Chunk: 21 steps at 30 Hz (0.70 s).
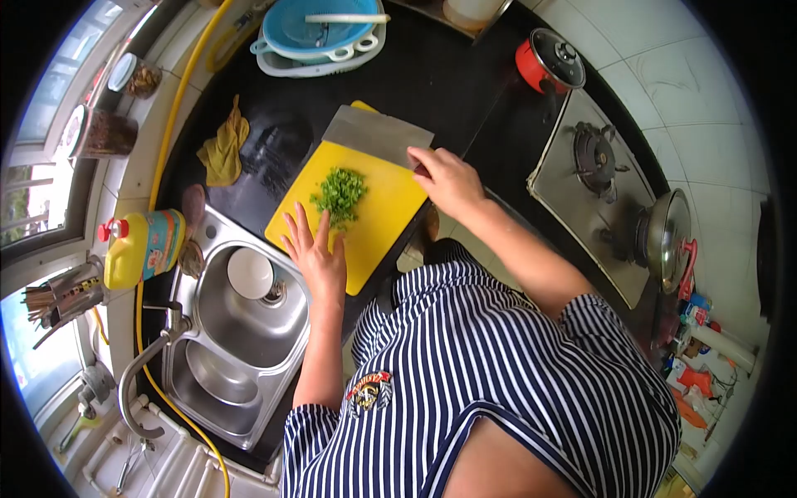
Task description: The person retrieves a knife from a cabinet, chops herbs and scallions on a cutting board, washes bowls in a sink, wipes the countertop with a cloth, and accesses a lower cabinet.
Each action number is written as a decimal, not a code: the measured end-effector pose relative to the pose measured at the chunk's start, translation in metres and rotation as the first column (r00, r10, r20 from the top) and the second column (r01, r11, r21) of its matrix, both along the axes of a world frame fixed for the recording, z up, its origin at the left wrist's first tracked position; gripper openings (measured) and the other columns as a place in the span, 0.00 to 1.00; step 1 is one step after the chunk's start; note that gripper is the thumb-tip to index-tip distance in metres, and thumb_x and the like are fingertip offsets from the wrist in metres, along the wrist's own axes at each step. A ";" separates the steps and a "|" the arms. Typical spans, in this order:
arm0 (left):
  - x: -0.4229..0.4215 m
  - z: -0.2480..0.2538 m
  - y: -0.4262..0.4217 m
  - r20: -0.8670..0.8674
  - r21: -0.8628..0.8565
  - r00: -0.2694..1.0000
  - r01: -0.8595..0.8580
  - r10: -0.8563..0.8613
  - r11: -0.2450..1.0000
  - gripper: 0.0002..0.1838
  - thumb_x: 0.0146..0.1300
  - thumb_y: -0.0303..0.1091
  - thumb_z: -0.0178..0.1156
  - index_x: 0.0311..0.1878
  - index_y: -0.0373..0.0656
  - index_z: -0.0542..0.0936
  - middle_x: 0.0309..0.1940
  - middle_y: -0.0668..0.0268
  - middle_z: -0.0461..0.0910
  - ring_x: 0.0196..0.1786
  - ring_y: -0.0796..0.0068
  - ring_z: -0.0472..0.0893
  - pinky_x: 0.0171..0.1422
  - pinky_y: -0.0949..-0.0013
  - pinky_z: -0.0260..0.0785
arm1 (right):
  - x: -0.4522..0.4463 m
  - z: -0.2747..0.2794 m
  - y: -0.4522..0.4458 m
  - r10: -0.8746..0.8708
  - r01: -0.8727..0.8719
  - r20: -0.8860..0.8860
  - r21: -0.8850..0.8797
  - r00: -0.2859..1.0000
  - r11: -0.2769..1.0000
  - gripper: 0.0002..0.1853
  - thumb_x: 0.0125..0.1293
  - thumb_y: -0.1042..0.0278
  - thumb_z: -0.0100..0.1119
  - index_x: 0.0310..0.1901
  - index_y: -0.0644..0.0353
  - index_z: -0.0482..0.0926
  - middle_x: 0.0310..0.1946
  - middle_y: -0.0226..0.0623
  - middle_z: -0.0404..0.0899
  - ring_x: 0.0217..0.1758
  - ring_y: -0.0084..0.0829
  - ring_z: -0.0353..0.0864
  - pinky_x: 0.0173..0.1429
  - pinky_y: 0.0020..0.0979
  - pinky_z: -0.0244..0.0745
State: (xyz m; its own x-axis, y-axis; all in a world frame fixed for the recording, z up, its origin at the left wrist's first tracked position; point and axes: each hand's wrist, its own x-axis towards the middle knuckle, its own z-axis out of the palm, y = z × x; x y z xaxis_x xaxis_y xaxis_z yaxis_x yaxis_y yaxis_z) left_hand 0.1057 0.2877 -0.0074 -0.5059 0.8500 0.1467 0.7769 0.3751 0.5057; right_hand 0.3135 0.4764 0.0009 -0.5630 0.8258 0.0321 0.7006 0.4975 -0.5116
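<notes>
A yellow cutting board (386,220) lies on the black counter with a small heap of chopped greens (340,195) on it. Across the board's far end is a cleaver (374,137), its wide blade lying flat or nearly so. My right hand (450,184) has its fingers around the cleaver's dark handle, partly covering it. My left hand (317,257) is at the board's left edge, just below the greens. Its fingers are spread, and nothing is in them.
A steel sink (249,319) holding a white bowl (250,274) adjoins the board's left side. Beyond are a yellow cloth (224,149) and blue colander (320,37). To the right stand a red pot (531,68) and gas stove (573,133). A yellow bottle (133,253) stands left.
</notes>
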 end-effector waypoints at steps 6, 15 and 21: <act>0.002 0.001 0.005 0.008 -0.025 1.000 -0.008 0.008 1.000 0.13 0.66 0.29 0.65 0.53 0.51 0.89 0.81 0.57 0.56 0.84 0.46 0.51 0.85 0.44 0.40 | -0.017 -0.031 0.013 0.055 -0.058 0.025 0.113 0.998 0.992 0.23 0.66 0.61 0.65 0.63 0.48 0.79 0.42 0.41 0.79 0.51 0.44 0.79 0.55 0.45 0.77; -0.002 0.005 0.012 0.006 -0.031 0.994 -0.110 0.111 0.993 0.27 0.63 0.27 0.64 0.67 0.52 0.79 0.81 0.56 0.56 0.84 0.45 0.50 0.83 0.38 0.41 | -0.077 0.023 0.140 -0.113 0.197 -0.451 0.143 0.885 0.970 0.04 0.66 0.66 0.63 0.36 0.55 0.84 0.32 0.39 0.80 0.40 0.45 0.80 0.47 0.45 0.77; -0.002 0.008 0.015 0.024 -0.059 0.992 -0.119 0.121 0.991 0.27 0.64 0.28 0.63 0.68 0.52 0.78 0.81 0.56 0.56 0.84 0.44 0.48 0.83 0.36 0.40 | -0.166 0.076 0.252 -0.096 0.103 -0.061 0.140 0.994 0.985 0.12 0.69 0.61 0.57 0.42 0.56 0.88 0.43 0.44 0.87 0.48 0.48 0.86 0.48 0.45 0.80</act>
State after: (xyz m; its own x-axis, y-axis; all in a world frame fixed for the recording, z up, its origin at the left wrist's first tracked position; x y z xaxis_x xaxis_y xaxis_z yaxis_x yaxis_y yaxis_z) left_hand 0.1040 0.3028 0.0004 -0.6078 0.7896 0.0839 0.7107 0.4938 0.5011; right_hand 0.1471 0.7282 0.0765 -0.4724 0.8625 0.1812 0.7239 0.4970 -0.4786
